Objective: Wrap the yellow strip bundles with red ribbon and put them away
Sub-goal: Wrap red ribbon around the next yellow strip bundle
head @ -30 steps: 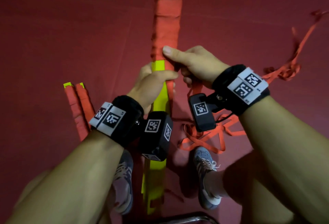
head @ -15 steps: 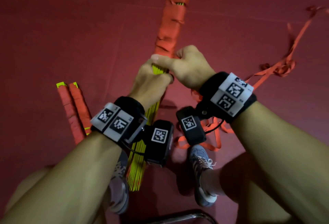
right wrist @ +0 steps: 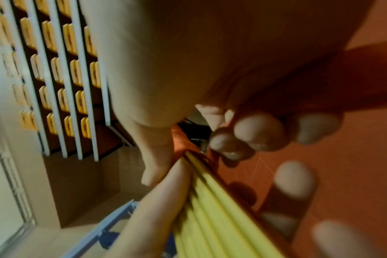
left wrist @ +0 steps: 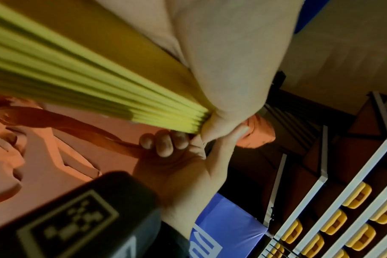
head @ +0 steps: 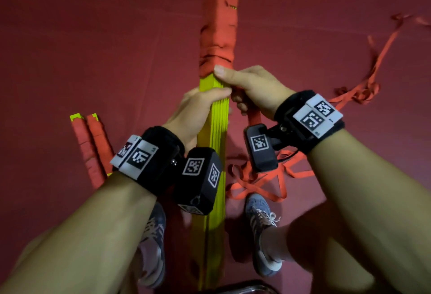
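Since prev frame the yellow strip bundle swung straight btw my knees, L hand fisted round bare part to roll it, R hand pinching red ribbon taut, thumb pinning last wrap.

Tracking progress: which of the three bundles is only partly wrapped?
The bundle the left hand grips: ribbon, held by the right hand, covers only its far half. The two floor bundles show only yellow tips.

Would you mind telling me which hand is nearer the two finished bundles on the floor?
Left. The left hand holds the yellow strips just right of the finished bundles; the right hand, holding red ribbon, is farther right.
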`<state>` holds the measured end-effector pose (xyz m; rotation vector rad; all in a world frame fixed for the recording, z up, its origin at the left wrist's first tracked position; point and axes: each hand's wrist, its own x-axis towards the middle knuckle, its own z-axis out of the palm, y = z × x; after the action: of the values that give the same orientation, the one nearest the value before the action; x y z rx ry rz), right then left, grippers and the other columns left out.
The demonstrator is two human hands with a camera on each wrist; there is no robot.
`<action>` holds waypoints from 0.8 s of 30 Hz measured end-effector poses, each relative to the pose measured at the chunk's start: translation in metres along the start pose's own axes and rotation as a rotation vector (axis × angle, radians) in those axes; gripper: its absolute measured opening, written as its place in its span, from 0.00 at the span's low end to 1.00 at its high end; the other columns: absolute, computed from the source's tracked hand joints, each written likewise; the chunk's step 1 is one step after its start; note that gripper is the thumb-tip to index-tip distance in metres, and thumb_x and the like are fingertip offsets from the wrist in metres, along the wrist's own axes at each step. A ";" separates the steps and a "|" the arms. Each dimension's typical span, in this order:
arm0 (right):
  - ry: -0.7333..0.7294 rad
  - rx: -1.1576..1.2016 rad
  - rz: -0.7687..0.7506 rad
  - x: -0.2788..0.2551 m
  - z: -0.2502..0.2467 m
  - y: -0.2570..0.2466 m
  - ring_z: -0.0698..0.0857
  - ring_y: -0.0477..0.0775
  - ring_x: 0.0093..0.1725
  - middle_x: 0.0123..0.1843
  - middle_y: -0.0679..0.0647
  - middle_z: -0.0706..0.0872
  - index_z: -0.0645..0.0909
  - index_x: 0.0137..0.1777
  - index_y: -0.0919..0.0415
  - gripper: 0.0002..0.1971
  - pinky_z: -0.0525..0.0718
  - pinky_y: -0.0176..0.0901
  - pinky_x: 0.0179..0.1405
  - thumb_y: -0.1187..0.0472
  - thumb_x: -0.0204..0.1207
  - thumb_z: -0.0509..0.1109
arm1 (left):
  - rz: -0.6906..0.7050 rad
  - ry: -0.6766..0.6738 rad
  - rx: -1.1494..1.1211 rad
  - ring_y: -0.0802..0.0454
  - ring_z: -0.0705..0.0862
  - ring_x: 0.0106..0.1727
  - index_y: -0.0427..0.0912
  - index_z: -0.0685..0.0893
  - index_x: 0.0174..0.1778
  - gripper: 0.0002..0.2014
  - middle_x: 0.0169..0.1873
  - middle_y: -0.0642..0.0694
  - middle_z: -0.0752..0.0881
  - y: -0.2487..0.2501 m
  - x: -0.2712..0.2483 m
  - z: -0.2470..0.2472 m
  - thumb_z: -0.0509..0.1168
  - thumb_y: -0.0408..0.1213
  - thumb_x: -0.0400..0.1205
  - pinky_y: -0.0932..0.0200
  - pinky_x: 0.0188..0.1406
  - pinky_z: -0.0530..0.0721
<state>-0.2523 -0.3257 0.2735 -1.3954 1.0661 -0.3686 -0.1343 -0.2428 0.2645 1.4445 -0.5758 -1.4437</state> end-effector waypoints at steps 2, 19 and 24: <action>0.026 -0.096 -0.028 0.002 0.004 -0.002 0.70 0.52 0.20 0.24 0.55 0.71 0.75 0.33 0.59 0.24 0.69 0.40 0.20 0.41 0.79 0.73 | 0.070 0.075 0.077 0.44 0.90 0.36 0.41 0.91 0.41 0.07 0.35 0.41 0.91 -0.003 0.002 -0.001 0.72 0.41 0.75 0.46 0.40 0.88; 0.044 0.148 -0.147 0.000 0.008 -0.008 0.59 0.49 0.18 0.18 0.49 0.64 0.68 0.24 0.54 0.26 0.55 0.40 0.23 0.40 0.74 0.72 | -0.049 -0.134 -0.007 0.48 0.84 0.30 0.38 0.86 0.41 0.13 0.30 0.41 0.85 0.012 -0.010 -0.009 0.66 0.44 0.83 0.60 0.28 0.81; -0.023 -0.055 -0.113 0.003 0.011 -0.011 0.66 0.54 0.16 0.20 0.57 0.73 0.76 0.27 0.62 0.30 0.62 0.37 0.18 0.38 0.83 0.67 | -0.123 -0.109 -0.067 0.46 0.84 0.24 0.35 0.84 0.42 0.17 0.28 0.38 0.83 0.006 -0.007 -0.011 0.61 0.47 0.84 0.61 0.25 0.79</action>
<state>-0.2382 -0.3232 0.2806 -1.5101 0.9876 -0.4072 -0.1237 -0.2359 0.2710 1.3742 -0.5084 -1.6313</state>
